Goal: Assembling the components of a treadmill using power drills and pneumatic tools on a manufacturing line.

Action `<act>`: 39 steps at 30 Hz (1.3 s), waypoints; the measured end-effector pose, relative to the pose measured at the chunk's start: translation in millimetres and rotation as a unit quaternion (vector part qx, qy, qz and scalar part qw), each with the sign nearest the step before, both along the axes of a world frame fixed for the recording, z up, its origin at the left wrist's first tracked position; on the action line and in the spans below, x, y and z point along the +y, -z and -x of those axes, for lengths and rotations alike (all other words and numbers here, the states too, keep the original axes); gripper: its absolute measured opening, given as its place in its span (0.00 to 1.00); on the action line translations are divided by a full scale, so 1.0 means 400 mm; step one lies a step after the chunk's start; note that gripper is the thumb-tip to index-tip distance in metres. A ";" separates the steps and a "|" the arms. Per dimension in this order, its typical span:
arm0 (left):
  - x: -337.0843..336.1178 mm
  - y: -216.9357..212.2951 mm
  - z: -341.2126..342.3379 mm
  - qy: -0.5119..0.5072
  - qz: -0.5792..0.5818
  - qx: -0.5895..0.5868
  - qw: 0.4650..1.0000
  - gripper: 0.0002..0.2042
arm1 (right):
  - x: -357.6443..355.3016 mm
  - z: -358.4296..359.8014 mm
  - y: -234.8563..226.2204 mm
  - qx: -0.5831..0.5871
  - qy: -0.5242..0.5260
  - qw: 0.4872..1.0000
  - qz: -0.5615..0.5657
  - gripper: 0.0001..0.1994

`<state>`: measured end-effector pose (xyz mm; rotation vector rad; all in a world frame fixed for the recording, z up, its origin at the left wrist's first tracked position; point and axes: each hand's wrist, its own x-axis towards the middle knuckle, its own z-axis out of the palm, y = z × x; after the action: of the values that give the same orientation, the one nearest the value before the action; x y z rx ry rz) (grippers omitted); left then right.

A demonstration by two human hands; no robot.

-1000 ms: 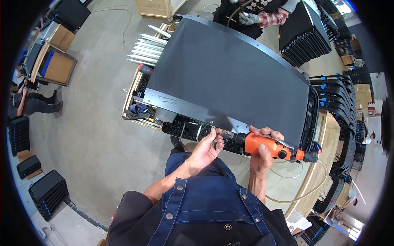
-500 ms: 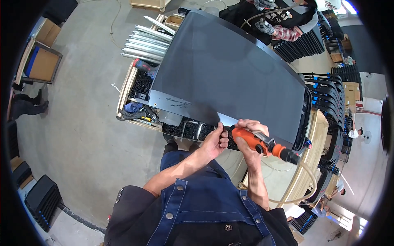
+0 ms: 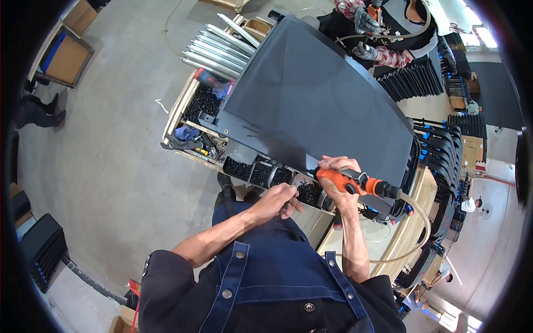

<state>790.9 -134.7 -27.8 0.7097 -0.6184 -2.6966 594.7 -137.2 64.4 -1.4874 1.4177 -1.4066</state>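
Observation:
My right hand (image 3: 340, 188) is wrapped round an orange air screwdriver (image 3: 347, 180) with a black tip and a hose at its rear. The tip is at the near edge of a large dark grey panel (image 3: 316, 100); its exact contact point is hard to make out. My left hand (image 3: 276, 201) hovers in front of the panel, by bins of black screws (image 3: 261, 173). Its thumb and forefinger come together and the other fingers curl; anything between them is too small to tell.
Silver tubes (image 3: 219, 53) lie at the panel's far left, above a wooden tray of screws (image 3: 202, 104). A gloved co-worker (image 3: 372, 33) holds another screwdriver across the panel. Stacked black frames (image 3: 441, 147) stand at the right, beside a wooden bench (image 3: 413, 216). The hose (image 3: 425, 222) loops there.
My left hand has drawn back from the screwdriver's tip, toward me and slightly left. The screwdriver stays near the panel edge. Across the panel, the co-worker's screwdriver has come into view.

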 end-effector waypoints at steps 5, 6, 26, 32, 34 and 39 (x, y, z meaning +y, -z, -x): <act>0.016 0.011 -0.020 -0.027 -0.012 -0.012 0.999 0.14 | -0.012 -0.013 -0.057 -0.010 -0.027 0.998 -0.051 0.21; 0.014 0.006 -0.022 -0.029 -0.008 -0.013 0.999 0.14 | -0.011 -0.014 -0.066 -0.090 -0.021 0.995 -0.045 0.22; 0.037 -0.025 -0.029 -0.242 -0.095 0.080 0.962 0.13 | 0.069 0.015 -0.061 -0.445 0.024 0.895 0.024 0.23; -0.057 -0.032 -0.108 -0.237 0.143 -0.112 0.954 0.13 | 0.024 -0.090 -0.037 -0.424 0.110 0.899 0.005 0.23; -0.101 0.007 -0.150 -0.232 0.039 -0.029 0.972 0.12 | -0.023 -0.149 -0.042 -0.405 0.099 0.909 0.003 0.23; -0.222 0.020 -0.186 -0.274 -0.248 0.151 0.917 0.15 | -0.171 -0.318 -0.050 -0.232 0.020 0.970 0.068 0.25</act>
<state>865.4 -223.6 -35.7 0.4601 0.3200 -2.3443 722.0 -205.6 84.4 -1.1100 1.0786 -1.7650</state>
